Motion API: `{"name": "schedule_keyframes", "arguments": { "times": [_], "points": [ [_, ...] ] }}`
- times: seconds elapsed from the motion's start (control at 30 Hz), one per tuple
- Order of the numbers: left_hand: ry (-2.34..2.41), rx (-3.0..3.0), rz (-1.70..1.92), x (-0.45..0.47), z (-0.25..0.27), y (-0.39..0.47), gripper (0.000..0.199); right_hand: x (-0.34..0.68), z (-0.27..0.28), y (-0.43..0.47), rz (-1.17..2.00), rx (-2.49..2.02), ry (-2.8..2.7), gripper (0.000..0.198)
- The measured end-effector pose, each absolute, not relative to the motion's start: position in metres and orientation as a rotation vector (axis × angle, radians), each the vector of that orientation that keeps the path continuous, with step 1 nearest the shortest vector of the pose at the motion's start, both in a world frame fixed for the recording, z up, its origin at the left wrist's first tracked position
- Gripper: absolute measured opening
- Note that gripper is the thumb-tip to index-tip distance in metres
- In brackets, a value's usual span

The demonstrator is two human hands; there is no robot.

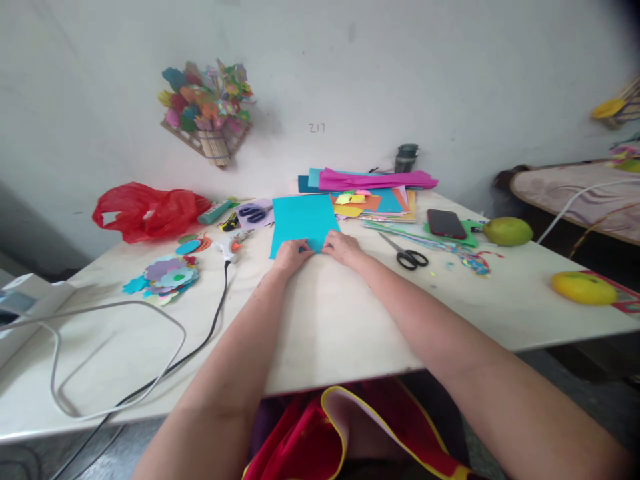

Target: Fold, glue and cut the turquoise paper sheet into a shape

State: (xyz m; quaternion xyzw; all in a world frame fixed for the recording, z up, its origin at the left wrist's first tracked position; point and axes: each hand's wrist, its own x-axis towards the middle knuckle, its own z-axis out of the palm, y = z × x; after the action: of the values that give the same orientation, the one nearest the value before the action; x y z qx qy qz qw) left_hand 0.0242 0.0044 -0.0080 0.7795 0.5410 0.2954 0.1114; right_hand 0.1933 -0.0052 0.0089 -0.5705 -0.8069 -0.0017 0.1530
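Observation:
A turquoise sheet of paper (303, 221) lies flat on the white table (330, 320). Both my arms reach out to its near edge. My left hand (291, 254) presses its fingertips on the near left part of the sheet. My right hand (341, 247) pinches the near edge just to the right of it. The two hands almost touch. Behind the sheet lies a stack of coloured papers (373, 193) with a pink crepe roll on top.
Black scissors (407, 255) and a red phone (445, 223) lie to the right, with a green fruit (507, 231) and a yellow one (583, 288). On the left are paper flowers (165, 275), a glue gun (230, 248) with its black cable, a red bag (145, 210) and white cables.

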Motion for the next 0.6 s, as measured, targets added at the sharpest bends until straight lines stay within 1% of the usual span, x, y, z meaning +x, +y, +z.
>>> {"name": "schedule_keyframes", "arguments": {
  "times": [0.6],
  "points": [
    [1.569,2.196,0.87,0.0218,-0.0068,0.0049,0.017,0.1971,0.0012,0.0016,0.139,-1.616,-2.254,0.016]
  ]
}}
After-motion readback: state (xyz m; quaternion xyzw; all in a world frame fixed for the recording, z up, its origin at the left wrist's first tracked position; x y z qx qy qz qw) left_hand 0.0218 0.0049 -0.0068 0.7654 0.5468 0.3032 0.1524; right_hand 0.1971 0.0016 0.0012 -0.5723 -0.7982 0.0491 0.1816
